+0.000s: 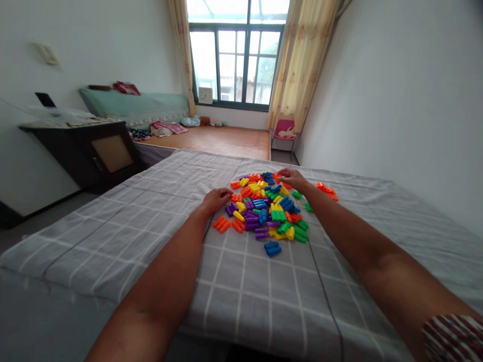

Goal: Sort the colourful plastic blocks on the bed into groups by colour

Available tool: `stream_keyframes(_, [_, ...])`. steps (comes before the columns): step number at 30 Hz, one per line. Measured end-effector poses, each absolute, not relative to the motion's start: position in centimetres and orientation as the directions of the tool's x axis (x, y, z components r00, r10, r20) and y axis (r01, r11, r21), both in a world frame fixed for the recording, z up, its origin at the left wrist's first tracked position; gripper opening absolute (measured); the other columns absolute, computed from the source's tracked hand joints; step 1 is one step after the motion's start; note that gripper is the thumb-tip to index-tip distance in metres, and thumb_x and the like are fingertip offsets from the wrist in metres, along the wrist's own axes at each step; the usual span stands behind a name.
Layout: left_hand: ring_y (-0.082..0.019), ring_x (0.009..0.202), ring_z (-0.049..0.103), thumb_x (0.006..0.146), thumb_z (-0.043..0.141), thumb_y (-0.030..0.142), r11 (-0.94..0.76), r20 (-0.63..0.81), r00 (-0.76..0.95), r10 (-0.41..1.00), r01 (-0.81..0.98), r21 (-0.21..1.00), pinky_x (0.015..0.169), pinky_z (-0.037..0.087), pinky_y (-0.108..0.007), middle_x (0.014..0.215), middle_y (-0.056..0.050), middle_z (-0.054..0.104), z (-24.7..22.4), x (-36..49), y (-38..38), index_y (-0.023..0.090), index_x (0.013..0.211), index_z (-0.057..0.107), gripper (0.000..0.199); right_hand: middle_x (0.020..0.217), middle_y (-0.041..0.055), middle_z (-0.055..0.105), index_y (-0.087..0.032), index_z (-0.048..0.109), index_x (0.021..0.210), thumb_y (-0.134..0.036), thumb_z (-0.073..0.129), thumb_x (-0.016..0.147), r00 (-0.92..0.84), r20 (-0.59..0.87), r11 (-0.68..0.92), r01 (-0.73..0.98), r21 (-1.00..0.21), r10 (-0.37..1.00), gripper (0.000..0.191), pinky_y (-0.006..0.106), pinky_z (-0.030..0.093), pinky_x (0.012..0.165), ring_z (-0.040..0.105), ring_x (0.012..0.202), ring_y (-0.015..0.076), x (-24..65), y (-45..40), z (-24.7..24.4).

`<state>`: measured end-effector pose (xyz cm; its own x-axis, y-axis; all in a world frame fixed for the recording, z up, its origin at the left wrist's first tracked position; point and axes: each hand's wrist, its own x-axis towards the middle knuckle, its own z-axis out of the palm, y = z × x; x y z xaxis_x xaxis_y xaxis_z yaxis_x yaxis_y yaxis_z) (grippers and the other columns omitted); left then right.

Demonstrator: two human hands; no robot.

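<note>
A pile of plastic building blocks shaped like joined tubes, in orange, yellow, green, blue and purple, lies on a grey checked cloth. At the pile's left edge, my left hand has its fingers closed on an orange block. On the far right side of the pile, my right hand pinches another orange block, partly hidden by the fingers. A separate cluster of orange blocks rests to the right, beyond my right forearm. One blue block sits apart at the near side.
Behind the cloth-covered surface is a bed with a brown mat and folded clothes. A dark cabinet stands at left. A pink chair is by the curtain, and a square clock is at the window.
</note>
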<state>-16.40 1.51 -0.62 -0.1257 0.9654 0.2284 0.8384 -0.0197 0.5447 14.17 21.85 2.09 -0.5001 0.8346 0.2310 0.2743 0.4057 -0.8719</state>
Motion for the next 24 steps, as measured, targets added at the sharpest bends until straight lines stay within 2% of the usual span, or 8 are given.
stream_keyframes(3, [-0.018, 0.083, 0.066, 0.081, 0.049, 0.036, -0.037, 0.230, -0.109, 0.967, 0.834, 0.550, 0.071, 0.047, -0.026, 0.095, -0.004, 0.075, -0.6, -16.5, 1.5, 0.018, 0.105, 0.073, 0.039, 0.096, 0.0058, 0.068, -0.018, 0.060, 0.101, -0.030, 0.079, 0.063, -0.470, 0.229, 0.318, 0.119, -0.940, 0.852, 0.044, 0.032, 0.056, 0.070, 0.065, 0.078, 0.0156, 17.3, 20.7, 2.9])
stream_keyframes(5, [-0.018, 0.084, 0.066, 0.081, 0.048, 0.038, -0.044, 0.229, -0.105, 0.968, 0.826, 0.562, 0.072, 0.048, -0.026, 0.095, -0.004, 0.075, -0.7, -16.7, 1.6, 0.019, 0.105, 0.073, 0.039, 0.099, 0.0055, 0.067, -0.019, 0.059, 0.102, -0.027, 0.077, 0.065, -0.377, 0.251, 0.292, 0.056, -0.955, 0.892, 0.042, 0.030, 0.057, 0.073, 0.066, 0.082, 0.0153, 20.2, 20.8, 3.4])
stream_keyframes(9, [-0.019, 0.085, 0.067, 0.079, 0.049, 0.039, -0.041, 0.228, -0.111, 0.967, 0.820, 0.572, 0.075, 0.050, -0.026, 0.094, -0.003, 0.075, -0.8, -17.1, 1.9, 0.020, 0.103, 0.073, 0.039, 0.097, 0.0028, 0.066, -0.020, 0.058, 0.096, -0.019, 0.073, 0.068, 0.001, 0.288, 0.288, -0.047, -0.956, 0.958, 0.032, 0.027, 0.057, 0.074, 0.066, 0.080, 0.0123, 27.5, 22.5, 3.1])
stream_keyframes(13, [-0.020, 0.084, 0.067, 0.077, 0.051, 0.042, -0.051, 0.232, -0.111, 0.966, 0.802, 0.595, 0.076, 0.051, -0.028, 0.093, -0.004, 0.075, -0.4, -16.8, 1.6, 0.019, 0.101, 0.073, 0.040, 0.079, -0.0012, 0.064, -0.019, 0.057, 0.088, -0.012, 0.073, 0.067, 0.311, 0.190, 0.221, -0.066, -0.973, 0.931, 0.028, 0.024, 0.058, 0.065, 0.064, 0.066, 0.0099, 33.5, 24.2, 0.5])
stream_keyframes(17, [-0.021, 0.082, 0.068, 0.075, 0.052, 0.047, -0.024, 0.226, -0.140, 0.964, 0.802, 0.597, 0.075, 0.051, -0.029, 0.091, -0.003, 0.076, 0.3, -16.3, 1.2, 0.020, 0.099, 0.074, 0.042, 0.069, -0.0021, 0.063, -0.017, 0.057, 0.083, -0.007, 0.074, 0.063, 0.358, 0.076, 0.135, -0.142, -0.981, 0.931, 0.028, 0.020, 0.056, 0.055, 0.062, 0.059, 0.0090, 34.8, 25.0, -1.9])
stream_keyframes(20, [-0.022, 0.083, 0.068, 0.073, 0.052, 0.049, -0.010, 0.218, -0.151, 0.964, 0.800, 0.599, 0.075, 0.051, -0.029, 0.092, -0.004, 0.076, 0.8, -16.1, 1.1, 0.019, 0.098, 0.073, 0.045, 0.069, -0.0020, 0.064, -0.017, 0.057, 0.082, -0.008, 0.077, 0.061, 0.335, 0.068, 0.132, -0.173, -0.976, 0.940, 0.030, 0.020, 0.057, 0.055, 0.063, 0.060, 0.0096, 34.0, 25.3, -2.2])
stream_keyframes(24, [-0.023, 0.086, 0.068, 0.073, 0.052, 0.052, -0.011, 0.212, -0.146, 0.966, 0.799, 0.601, 0.076, 0.052, -0.030, 0.094, -0.004, 0.076, 1.0, -16.1, 1.0, 0.020, 0.097, 0.073, 0.046, 0.067, -0.0016, 0.063, -0.016, 0.058, 0.082, -0.012, 0.077, 0.061, 0.339, 0.037, 0.075, -0.097, -0.992, 0.940, 0.028, 0.019, 0.053, 0.051, 0.061, 0.056, 0.0097, 33.1, 25.8, -1.7])
